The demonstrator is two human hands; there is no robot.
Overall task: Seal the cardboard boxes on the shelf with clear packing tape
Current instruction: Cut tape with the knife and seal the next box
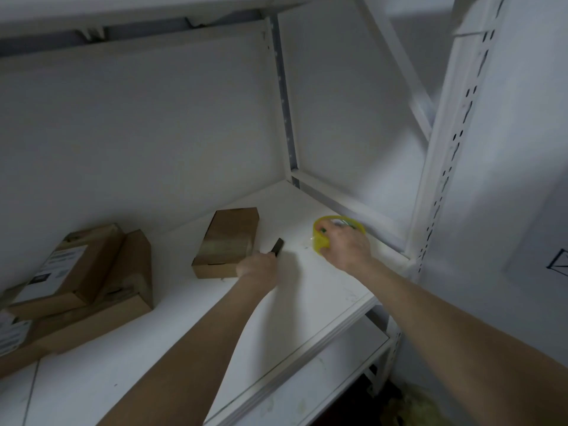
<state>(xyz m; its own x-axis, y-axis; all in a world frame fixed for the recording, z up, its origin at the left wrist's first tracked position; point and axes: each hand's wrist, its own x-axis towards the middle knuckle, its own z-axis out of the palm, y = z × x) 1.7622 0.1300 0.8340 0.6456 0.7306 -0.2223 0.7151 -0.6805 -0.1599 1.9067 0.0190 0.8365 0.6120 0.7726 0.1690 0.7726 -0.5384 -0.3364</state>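
One round yellow tape roll [319, 241] sits on the smooth white shelf [307, 296], with the right hand [347, 250] curling its fingers over the rim. The left hand [256, 267] has its fingers gripping one flat dark cutter [277, 246], just beside a small box [227, 238] of plain cardboard. Two stacked boxes [70, 269], the upper one labelled, lie well apart on the left.

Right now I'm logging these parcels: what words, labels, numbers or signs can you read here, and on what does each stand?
None can be read.
Label on the top left box: print and a dark patch, too blurred.
Label on the left-edge box: too blurred.
Far right, white panel: a dark line drawing, cut by the frame; no letters.
The middle box, tape roll, cutter: no text shows.
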